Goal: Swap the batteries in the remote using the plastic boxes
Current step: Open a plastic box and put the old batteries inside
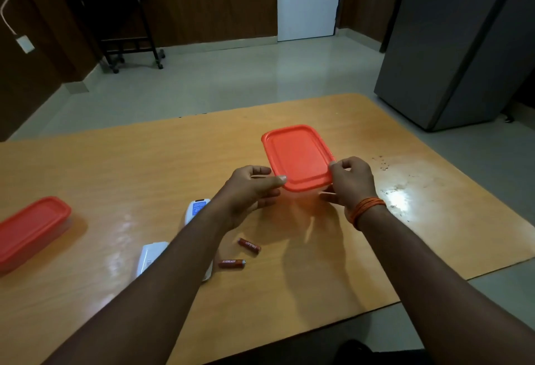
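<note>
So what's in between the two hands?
The box with the orange lid: the left hand and right hand grip its near corners, seen in the head view.

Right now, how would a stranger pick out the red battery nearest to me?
On the light wooden table, closer to the camera than the orange-lidded clear plastic box gripped by the left hand and right hand, two small red cylindrical batteries lie loose. The nearer battery lies almost level beside the white plastic remote; the farther battery is slanted.
</note>
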